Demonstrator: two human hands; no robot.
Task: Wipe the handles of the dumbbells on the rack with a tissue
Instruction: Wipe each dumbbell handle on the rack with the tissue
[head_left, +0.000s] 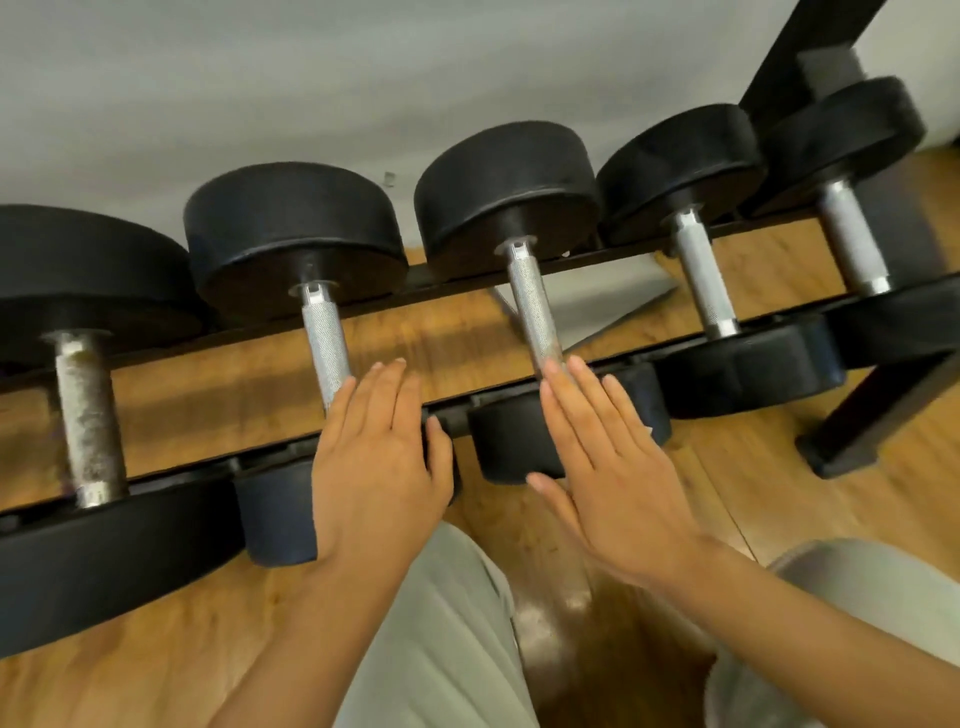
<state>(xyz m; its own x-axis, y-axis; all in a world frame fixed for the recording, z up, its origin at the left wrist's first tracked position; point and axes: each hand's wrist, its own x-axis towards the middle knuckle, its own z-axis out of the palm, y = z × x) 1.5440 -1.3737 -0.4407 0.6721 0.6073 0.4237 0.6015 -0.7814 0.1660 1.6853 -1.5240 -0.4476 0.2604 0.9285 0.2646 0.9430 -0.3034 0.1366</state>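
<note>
Several black dumbbells lie across a black rack (613, 255), their silver knurled handles pointing toward me. My left hand (379, 462) is flat with straight fingers, over the near end of the second dumbbell's handle (324, 343). My right hand (608, 467) is also flat, fingers straight, over the near end of the third dumbbell's handle (535, 306) and its front weight. Both hands hold nothing. The leftmost handle (85, 415) looks rusty and pitted. Two more handles (701, 280) (849, 244) sit to the right. No tissue is in view.
The rack's right leg and foot (841, 447) stand on the wooden floor (156, 623). A grey wall (260, 78) is behind the rack. My knees in light grey trousers (441, 649) are below the hands.
</note>
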